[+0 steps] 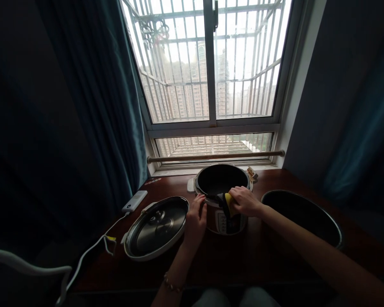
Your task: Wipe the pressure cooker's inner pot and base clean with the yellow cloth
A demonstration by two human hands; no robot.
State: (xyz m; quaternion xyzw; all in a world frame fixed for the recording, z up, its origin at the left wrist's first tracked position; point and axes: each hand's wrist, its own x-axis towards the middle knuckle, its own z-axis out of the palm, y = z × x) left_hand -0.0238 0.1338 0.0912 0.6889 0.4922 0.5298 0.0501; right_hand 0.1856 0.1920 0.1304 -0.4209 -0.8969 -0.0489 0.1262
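An electric pressure cooker point(211, 218) stands on the wooden table below the window, its lid off and its dark inside point(222, 179) showing. My right hand point(245, 200) is closed on a yellow and black cloth point(229, 204), pressed to the cooker's front rim above the control panel. At the cooker's front left, my left hand point(196, 216) rests its outstretched fingers against the rim and side. To the left lies the round lid point(160, 230), with its metal underside up. A dark inner pot point(302, 217) sits on the right, partly behind my right forearm.
A white power bank point(135, 201) with a white cable point(94, 247) lies at the table's left edge. A small tan object point(252, 173) is behind the cooker at right. Beyond are the barred window point(213, 85), a horizontal rail point(216, 157) and blue curtains point(115, 106).
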